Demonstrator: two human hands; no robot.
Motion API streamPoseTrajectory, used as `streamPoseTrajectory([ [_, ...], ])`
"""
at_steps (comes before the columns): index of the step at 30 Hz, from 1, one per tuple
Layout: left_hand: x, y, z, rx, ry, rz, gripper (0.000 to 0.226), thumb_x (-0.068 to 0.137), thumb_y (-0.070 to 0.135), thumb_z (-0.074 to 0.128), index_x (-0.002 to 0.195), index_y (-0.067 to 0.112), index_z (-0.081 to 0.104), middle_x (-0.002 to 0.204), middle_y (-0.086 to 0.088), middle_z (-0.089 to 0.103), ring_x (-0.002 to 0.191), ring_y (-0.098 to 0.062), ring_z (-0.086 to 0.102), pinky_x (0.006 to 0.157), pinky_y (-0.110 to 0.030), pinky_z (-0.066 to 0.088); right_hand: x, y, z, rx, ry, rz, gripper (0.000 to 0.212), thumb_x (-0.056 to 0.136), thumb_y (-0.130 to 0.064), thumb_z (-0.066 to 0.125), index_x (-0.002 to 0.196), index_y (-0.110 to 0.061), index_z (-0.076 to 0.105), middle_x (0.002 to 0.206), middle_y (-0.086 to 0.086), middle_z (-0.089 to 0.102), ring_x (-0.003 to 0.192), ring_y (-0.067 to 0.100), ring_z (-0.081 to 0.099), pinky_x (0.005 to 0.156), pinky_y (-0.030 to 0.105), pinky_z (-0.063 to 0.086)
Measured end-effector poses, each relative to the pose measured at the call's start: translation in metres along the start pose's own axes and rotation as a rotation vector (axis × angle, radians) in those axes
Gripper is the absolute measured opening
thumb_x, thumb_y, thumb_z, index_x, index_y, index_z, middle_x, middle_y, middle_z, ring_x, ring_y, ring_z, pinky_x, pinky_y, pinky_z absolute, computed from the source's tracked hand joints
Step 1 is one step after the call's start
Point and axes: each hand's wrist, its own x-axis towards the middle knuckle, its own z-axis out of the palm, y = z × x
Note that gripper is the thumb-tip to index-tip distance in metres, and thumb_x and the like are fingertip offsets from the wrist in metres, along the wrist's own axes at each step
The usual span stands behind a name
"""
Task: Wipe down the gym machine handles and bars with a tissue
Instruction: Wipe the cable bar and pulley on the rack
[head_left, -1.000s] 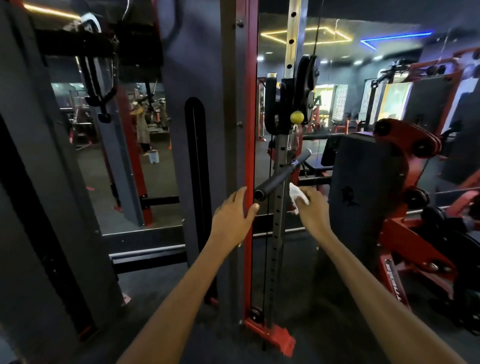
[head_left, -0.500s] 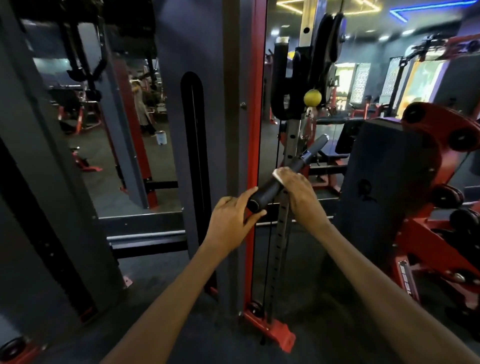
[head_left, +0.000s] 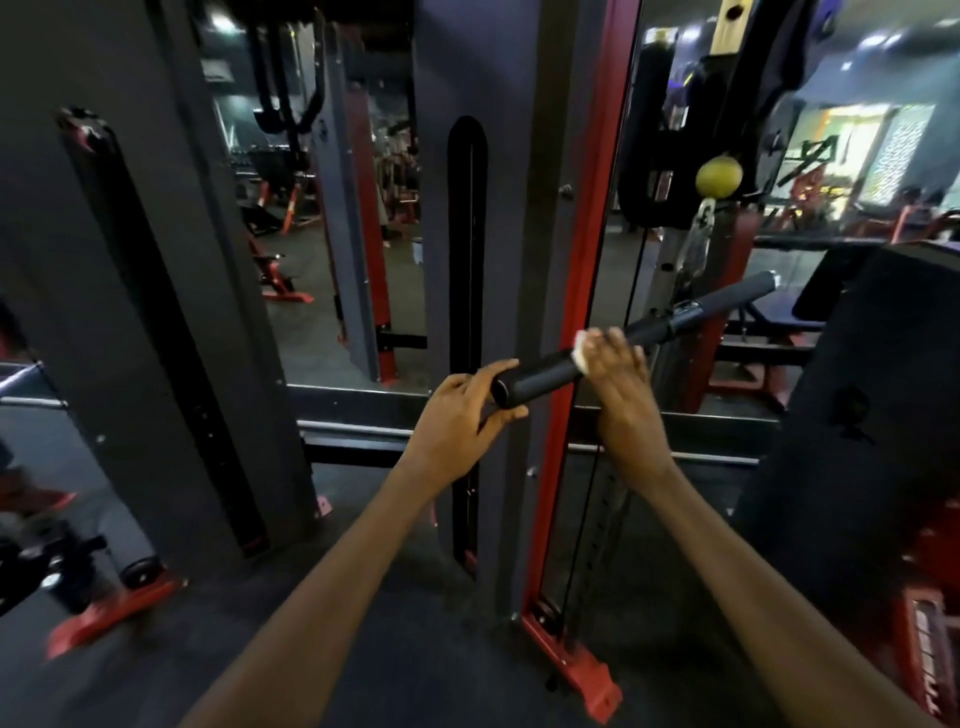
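Right hand (head_left: 621, 387): fingers curled over the bar (head_left: 618, 340), pressing a white tissue (head_left: 736, 352) against its near grip; only a corner of tissue shows, at the hand's left edge. Left hand (head_left: 462, 421): thumb and fingers pinch the bar's near end cap, apparently steadying it.

Bar slopes up and away from the red upright (head_left: 582, 291), which it crosses. Yellow ball (head_left: 718, 175) hangs above the bar's far half.

Progress, judged: wiping under way on the near grip. Far grip beyond the middle collar not yet reached by the tissue. Other handles above the upright look untouched; cannot confirm. Most of the task probably remains.
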Motion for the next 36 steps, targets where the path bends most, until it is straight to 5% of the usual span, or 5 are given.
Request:
streamPoseTrajectory([
  [9, 0.017, 0.007, -0.005, -0.064, 0.01, -0.012, 0.051, 0.094, 0.047, 0.047, 0.133, 0.015, 0.054, 0.124, -0.003, 0.061, 0.101, -0.004, 0.055, 0.09, -0.017, 0.043, 0.011, -0.043, 0.003, 0.043, -0.004, -0.223, 0.045, 0.095, 0.006, 0.024, 0.139, 0.001, 0.035, 0.145, 0.017, 0.038, 0.139, 0.025, 0.027, 0.119, 0.039, 0.015],
  [16, 0.036, 0.0, 0.007, -0.047, 0.137, -0.042, 0.04, 0.095, 0.043, 0.048, 0.117, 0.015, 0.066, 0.099, -0.003, 0.069, 0.081, -0.005, 0.06, 0.073, -0.005, 0.043, 0.026, 0.008, 0.003, -0.001, 0.099, 0.383, 0.066, 0.08, 0.023, 0.04, 0.143, 0.001, 0.033, 0.149, 0.016, 0.034, 0.143, 0.03, 0.021, 0.115, 0.054, 0.018],
  [22, 0.039, -0.006, 0.01, 0.01, 0.124, -0.026, 0.048, 0.099, 0.046, 0.039, 0.117, 0.013, 0.07, 0.076, -0.003, 0.064, 0.065, -0.01, 0.057, 0.063, -0.016, 0.045, 0.013, -0.038, 0.011, -0.053, -0.057, -0.167, 0.066, 0.079, 0.015, 0.027, 0.143, -0.002, 0.031, 0.149, 0.014, 0.033, 0.142, 0.024, 0.021, 0.12, 0.037, 0.009],
  [29, 0.033, -0.009, 0.013, 0.016, 0.011, 0.005, 0.056, 0.093, 0.054, 0.044, 0.127, 0.013, 0.062, 0.092, -0.003, 0.065, 0.079, -0.01, 0.057, 0.075, -0.025, 0.049, 0.025, 0.037, -0.006, -0.099, 0.051, 0.442, 0.063, 0.081, 0.018, 0.045, 0.14, -0.001, 0.038, 0.147, 0.016, 0.038, 0.141, 0.031, 0.026, 0.113, 0.055, 0.024],
  [36, 0.032, -0.013, 0.014, 0.012, 0.046, 0.042, 0.053, 0.091, 0.048, 0.05, 0.123, 0.007, 0.063, 0.092, -0.008, 0.063, 0.081, -0.018, 0.059, 0.071, -0.035, 0.054, 0.037, -0.014, -0.001, -0.1, -0.185, -0.167, 0.056, 0.08, 0.007, 0.027, 0.129, -0.002, 0.052, 0.13, 0.014, 0.055, 0.128, 0.027, 0.046, 0.117, 0.039, 0.015],
])
